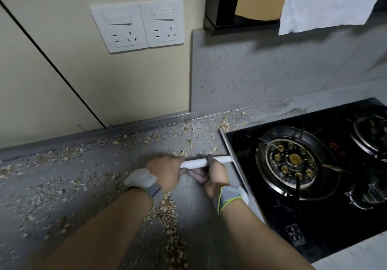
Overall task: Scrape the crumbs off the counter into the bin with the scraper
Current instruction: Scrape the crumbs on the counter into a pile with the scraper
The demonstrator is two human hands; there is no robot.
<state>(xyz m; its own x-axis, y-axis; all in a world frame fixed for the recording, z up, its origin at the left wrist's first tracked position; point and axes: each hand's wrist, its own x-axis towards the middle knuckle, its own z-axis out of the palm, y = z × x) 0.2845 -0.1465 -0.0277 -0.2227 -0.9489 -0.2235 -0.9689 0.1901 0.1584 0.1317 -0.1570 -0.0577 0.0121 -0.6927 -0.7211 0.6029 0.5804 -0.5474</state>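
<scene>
Both my hands grip the white handle of the scraper [196, 162]. My left hand [167, 171] holds its near end and my right hand [215, 175] holds it closer to the blade. The long grey blade [228, 146] stands on the grey counter [94, 186] along the left edge of the hob. Tan crumbs [188, 141] lie scattered along the back of the counter and to the left. A denser line of crumbs [170, 223] runs toward me between my forearms. No bin is in view.
A black glass gas hob [314, 186] with a round burner [293, 161] fills the right side. Two white wall sockets [138, 26] sit on the beige wall behind. A grey backsplash [272, 71] rises behind the hob, with a white cloth [330, 4] hanging above.
</scene>
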